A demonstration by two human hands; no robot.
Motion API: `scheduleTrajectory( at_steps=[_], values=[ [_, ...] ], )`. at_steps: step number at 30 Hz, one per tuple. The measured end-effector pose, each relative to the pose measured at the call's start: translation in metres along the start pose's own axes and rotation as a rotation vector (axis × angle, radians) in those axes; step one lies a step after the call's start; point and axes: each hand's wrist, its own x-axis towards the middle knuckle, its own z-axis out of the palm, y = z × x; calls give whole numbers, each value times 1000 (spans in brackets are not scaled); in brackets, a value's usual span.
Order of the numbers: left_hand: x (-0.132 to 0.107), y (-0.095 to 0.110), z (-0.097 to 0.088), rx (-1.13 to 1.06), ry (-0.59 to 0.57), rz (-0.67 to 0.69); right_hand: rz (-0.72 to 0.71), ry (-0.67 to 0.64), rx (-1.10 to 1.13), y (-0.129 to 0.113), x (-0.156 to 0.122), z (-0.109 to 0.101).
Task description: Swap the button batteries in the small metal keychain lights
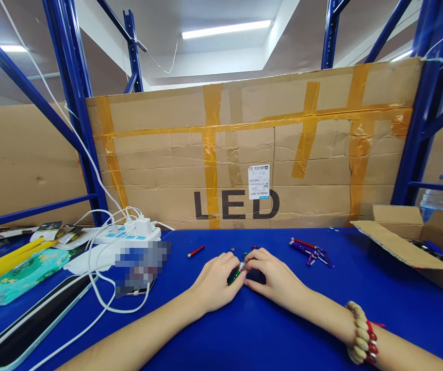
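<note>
My left hand (219, 281) is closed around a small green metal tube (233, 277) that looks like a penlight with a silver end. Thumb and forefinger of my right hand (269, 273) pinch at that silver end, close against the left fingertips. Just beyond the hands lies a tiny round metal piece (232, 249), perhaps a button cell or cap. A green clip (244, 255) and a red piece (256, 247) are partly hidden behind my right fingers. Farther left lies a short red tube (196, 251) with a silver end.
Red and purple tubes with clips (311, 251) lie right of the hands. An open cardboard box (410, 247) stands at the right edge. On the left are a power strip (128, 234), white cables, a dark tablet-like slab (35, 319) and yellow packaging. A cardboard wall (159, 170) closes the back.
</note>
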Motion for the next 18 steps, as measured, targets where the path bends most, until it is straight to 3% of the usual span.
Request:
scheduleTrajectory(
  at_steps=[9,15,18],
  values=[
    [0,-5,2,24,-15,-62,-2,34,18,-1,-1,0],
    [1,-7,3,39,-24,-81,69,291,146,-4,-1,-2],
    [1,-5,2,41,-45,-88,16,355,146,-7,-2,-5]
  ],
)
